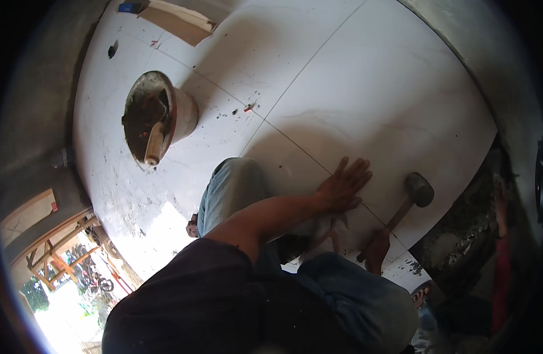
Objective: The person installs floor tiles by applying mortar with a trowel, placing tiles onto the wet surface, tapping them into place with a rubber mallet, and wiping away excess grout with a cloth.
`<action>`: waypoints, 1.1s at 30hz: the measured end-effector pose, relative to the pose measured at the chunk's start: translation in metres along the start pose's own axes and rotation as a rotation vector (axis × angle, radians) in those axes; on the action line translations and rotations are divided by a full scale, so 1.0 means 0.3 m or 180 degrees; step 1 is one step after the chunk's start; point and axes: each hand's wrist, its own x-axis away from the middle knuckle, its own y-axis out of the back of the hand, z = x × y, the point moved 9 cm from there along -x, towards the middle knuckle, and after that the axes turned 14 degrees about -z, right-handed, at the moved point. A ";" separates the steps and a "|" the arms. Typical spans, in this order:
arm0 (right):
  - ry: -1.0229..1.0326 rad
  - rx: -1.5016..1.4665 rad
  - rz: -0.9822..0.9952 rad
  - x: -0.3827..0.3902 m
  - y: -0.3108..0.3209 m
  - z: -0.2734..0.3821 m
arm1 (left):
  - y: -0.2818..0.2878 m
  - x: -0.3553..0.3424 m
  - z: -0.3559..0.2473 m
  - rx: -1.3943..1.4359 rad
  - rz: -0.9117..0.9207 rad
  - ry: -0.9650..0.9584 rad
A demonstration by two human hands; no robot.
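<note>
My left hand (pixel 344 186) lies flat on a large white floor tile (pixel 389 118), fingers spread, beside the joint between tiles. Wrapped round the wooden handle of a mallet (pixel 419 189) is my right hand (pixel 376 250). The mallet's dark, rounded head is over the tile to the right of my left hand; I cannot tell whether it touches. Between my knees, a reddish forked object (pixel 330 234) shows in part, its kind unclear. A small red piece (pixel 248 108) sits near the crossing of the tile joints.
At left stands a mortar-stained bucket (pixel 186 115) with a wooden-handled trowel (pixel 155 144) in it. Cardboard (pixel 177 22) lies at the far left. On the right, dark untiled floor (pixel 454 242) borders the tiles; another person's red-sleeved arm (pixel 500 271) reaches along the wall.
</note>
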 end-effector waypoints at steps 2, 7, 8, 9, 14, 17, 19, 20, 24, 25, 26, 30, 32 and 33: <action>-0.0135 -0.0007 0.0021 -0.014 -0.030 0.084 | -0.007 -0.067 0.011 -0.0115 -0.0094 -0.0232; -0.0373 -0.0022 -0.0004 -0.162 0.007 0.193 | 0.107 -0.393 0.209 -0.0631 -0.0557 0.0274; -0.0379 -0.0021 -0.0069 -0.186 0.015 0.189 | 0.115 -0.448 0.305 -0.1101 -0.0695 0.0613; -0.0187 0.0149 -0.0084 -0.194 0.023 0.235 | 0.150 -0.517 0.390 -0.1161 -0.0729 0.1053; 0.0186 0.0041 -0.0711 -0.266 0.075 0.238 | 0.229 -0.694 0.665 -0.1159 -0.0707 0.2949; -0.0174 0.0188 -0.0946 -0.257 0.063 0.219 | 0.242 -0.685 0.761 -0.1316 -0.0992 0.3537; -0.0169 0.0282 -0.0943 -0.243 0.037 0.226 | 0.249 -0.656 0.803 -0.1153 -0.1086 0.3874; -0.0179 0.0376 -0.1069 -0.239 0.043 0.213 | 0.261 -0.643 0.811 -0.1101 -0.1123 0.3965; 0.0022 0.0556 -0.0776 -0.273 0.024 0.142 | 0.294 -0.623 0.838 -0.1030 -0.1015 0.4198; 0.0107 0.0624 -0.0670 -0.287 0.026 0.121 | 0.296 -0.623 0.842 -0.1082 -0.0943 0.4247; 0.0205 0.0702 -0.0584 -0.299 0.040 0.098 | 0.295 -0.631 0.840 -0.1092 -0.0895 0.4271; 0.1143 0.0576 -0.0291 -0.393 0.200 -0.063 | 0.238 -0.745 0.769 -0.0777 -0.0808 0.4109; 0.0251 0.1389 -0.0387 -0.402 0.152 0.199 | 0.277 -0.637 0.826 -0.0977 -0.0685 0.4262; -0.0198 0.1809 -0.0328 -0.383 0.104 0.496 | 0.294 -0.582 0.864 -0.1132 -0.0531 0.4395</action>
